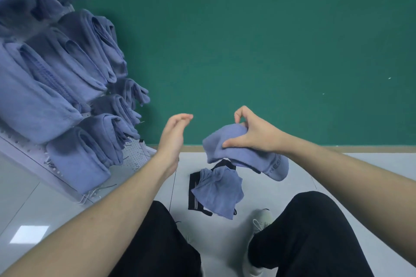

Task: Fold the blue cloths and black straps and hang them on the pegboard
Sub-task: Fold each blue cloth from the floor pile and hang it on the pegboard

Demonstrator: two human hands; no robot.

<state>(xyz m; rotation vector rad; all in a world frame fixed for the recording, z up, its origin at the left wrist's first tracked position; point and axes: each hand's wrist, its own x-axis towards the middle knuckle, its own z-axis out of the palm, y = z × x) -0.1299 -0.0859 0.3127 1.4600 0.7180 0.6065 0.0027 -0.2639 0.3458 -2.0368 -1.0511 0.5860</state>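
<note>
Our pegboard (135, 159), loaded with folded cloths, stands to our left. Our right hand (254, 135) pinches a folded blue cloth (243, 155), long axis running left to right. Our left hand (173, 139), nearer the pegboard, hangs spread and empty. More cloth (220, 195) and black straps (193, 193) lie on the floor.

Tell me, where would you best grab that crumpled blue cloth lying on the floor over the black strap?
Probably at its raised, bunched upper edge, coming from above. The crumpled blue cloth lies draped over the black strap on the grey floor, so pinching the puckered top lifts the cloth alone. The open left hand is free; the right hand holds a folded blue cloth.
</note>
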